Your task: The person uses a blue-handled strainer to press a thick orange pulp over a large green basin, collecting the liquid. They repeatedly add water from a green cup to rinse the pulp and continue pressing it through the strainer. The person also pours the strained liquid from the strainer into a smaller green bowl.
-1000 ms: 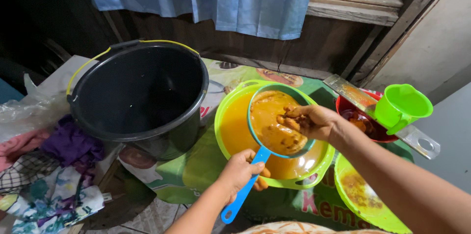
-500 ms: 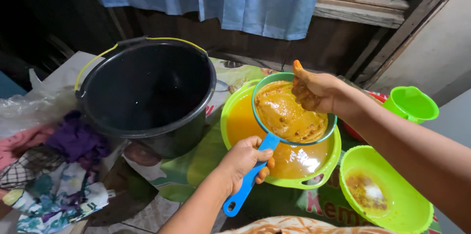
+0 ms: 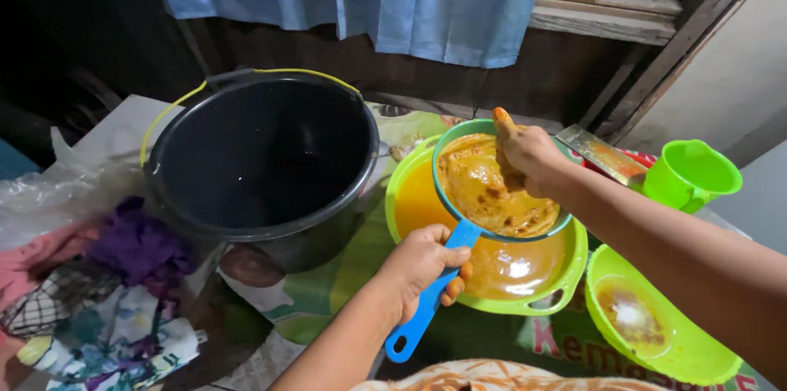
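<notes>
My left hand [image 3: 422,264] grips the blue handle of a round strainer [image 3: 484,194] that holds orange-yellow pulp. The strainer hangs tilted above a lime-green bowl [image 3: 566,280] filled with orange liquid. My right hand [image 3: 525,153] is closed inside the strainer's far side, fingers stained orange, pressing on a clump of the pulp.
A large empty black bucket [image 3: 262,161] with a yellow handle stands to the left. Crumpled cloths [image 3: 98,284] and a plastic bag lie further left. At right are a second green bowl [image 3: 656,325], a green cup [image 3: 689,174] and a grater [image 3: 602,153]. A blue curtain hangs behind.
My right hand has shifted from the strainer's middle to its far rim and closed on pulp. The strainer has risen and tilted over the bowl.
</notes>
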